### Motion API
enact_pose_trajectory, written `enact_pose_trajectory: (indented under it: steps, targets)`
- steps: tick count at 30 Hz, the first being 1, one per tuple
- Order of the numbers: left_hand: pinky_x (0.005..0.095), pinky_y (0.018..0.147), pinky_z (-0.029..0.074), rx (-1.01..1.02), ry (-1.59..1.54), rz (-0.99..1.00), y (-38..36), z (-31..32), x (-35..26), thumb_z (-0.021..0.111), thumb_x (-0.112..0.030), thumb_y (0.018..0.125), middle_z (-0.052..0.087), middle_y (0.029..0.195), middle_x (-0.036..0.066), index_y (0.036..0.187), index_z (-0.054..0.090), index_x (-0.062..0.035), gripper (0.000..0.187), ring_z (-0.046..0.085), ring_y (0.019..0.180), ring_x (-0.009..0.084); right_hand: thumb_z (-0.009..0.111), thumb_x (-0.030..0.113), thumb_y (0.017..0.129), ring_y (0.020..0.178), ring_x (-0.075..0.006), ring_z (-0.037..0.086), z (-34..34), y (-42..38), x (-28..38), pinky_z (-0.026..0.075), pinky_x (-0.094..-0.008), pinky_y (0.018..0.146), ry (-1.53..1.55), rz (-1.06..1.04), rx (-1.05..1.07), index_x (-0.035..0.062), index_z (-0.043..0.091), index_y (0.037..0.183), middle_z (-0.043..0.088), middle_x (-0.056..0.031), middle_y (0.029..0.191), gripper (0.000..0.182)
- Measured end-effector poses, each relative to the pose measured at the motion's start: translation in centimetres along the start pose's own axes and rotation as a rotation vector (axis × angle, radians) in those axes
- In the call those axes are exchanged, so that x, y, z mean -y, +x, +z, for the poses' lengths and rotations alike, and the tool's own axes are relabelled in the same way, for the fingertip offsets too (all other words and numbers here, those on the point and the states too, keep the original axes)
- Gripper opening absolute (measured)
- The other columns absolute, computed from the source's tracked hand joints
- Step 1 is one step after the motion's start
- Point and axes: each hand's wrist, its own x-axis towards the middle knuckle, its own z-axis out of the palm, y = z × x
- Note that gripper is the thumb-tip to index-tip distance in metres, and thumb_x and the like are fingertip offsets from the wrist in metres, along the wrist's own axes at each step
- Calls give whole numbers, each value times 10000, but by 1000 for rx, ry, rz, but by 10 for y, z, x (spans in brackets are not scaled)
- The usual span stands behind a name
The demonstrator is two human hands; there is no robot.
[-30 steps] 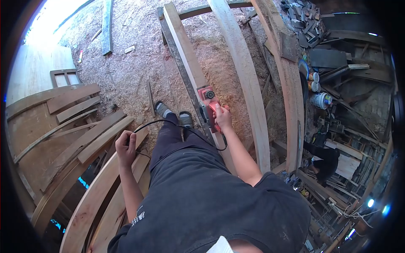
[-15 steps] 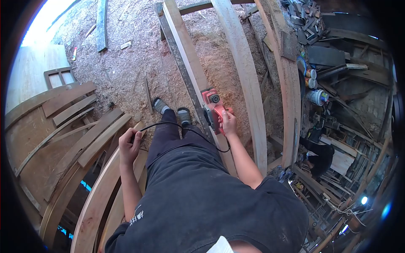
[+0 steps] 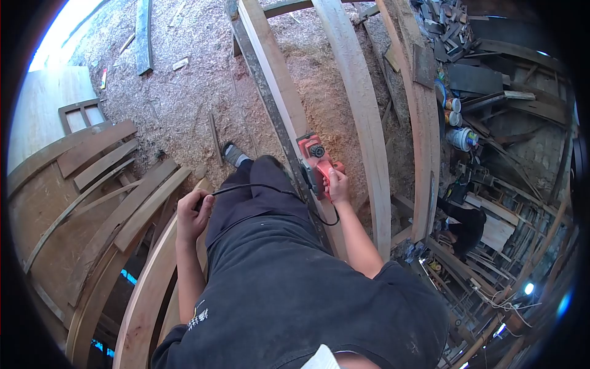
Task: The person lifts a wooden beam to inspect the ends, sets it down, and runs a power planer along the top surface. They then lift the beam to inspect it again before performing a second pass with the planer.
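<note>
My right hand (image 3: 337,187) is wrapped round the handle of a red electric planer (image 3: 314,158). The planer rests on a long pale wooden beam (image 3: 278,77) that runs past my legs. In my left hand (image 3: 194,215), held out to the side, is a loop of black power cord (image 3: 252,185). The cord crosses in front of my thighs and curves round to the planer's rear, below my right wrist. The planer's sole is hidden against the wood.
A second pale beam (image 3: 356,98) and a wider one (image 3: 418,135) lie to the right. Boards (image 3: 101,150) are stacked at left. Wood shavings (image 3: 203,80) cover the ground. Paint buckets (image 3: 460,139) stand at right, near a dark-clothed person (image 3: 464,227).
The planer and my right hand have shifted slightly back along the beam toward me. My left hand has moved a little right with the cord. One leg has bent, hiding that foot.
</note>
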Motion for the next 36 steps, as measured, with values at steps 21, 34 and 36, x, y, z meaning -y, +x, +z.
enact_pose_trajectory:
  steps: [21, 34, 36]
  targets:
    - [306, 550, 341, 1, -78, -40, 134, -22, 14, 678, -136, 1015, 469, 640, 36, 844, 612, 5, 231, 424, 581, 123, 585, 386, 1062, 485, -66, 553, 77, 98, 95, 425, -242, 413, -154, -109, -66, 45, 696, 813, 609, 6, 638, 437]
    - [300, 558, 372, -117, -49, -38, 244, -69, -10, 662, -101, 1017, 526, 665, 41, 842, 616, 8, 211, 464, 597, 116, 570, 415, 1040, 566, -170, 633, 153, 184, 211, 483, -332, 541, -282, -95, -39, 40, 731, 812, 642, -54, 629, 468]
    - [299, 560, 376, -121, -44, -68, 256, -77, -12, 662, -104, 1017, 531, 666, 43, 843, 617, 9, 212, 469, 597, 117, 567, 443, 1021, 638, -261, 701, 166, 197, 230, 525, -409, 635, -309, -82, -37, 36, 758, 818, 686, -119, 645, 493]
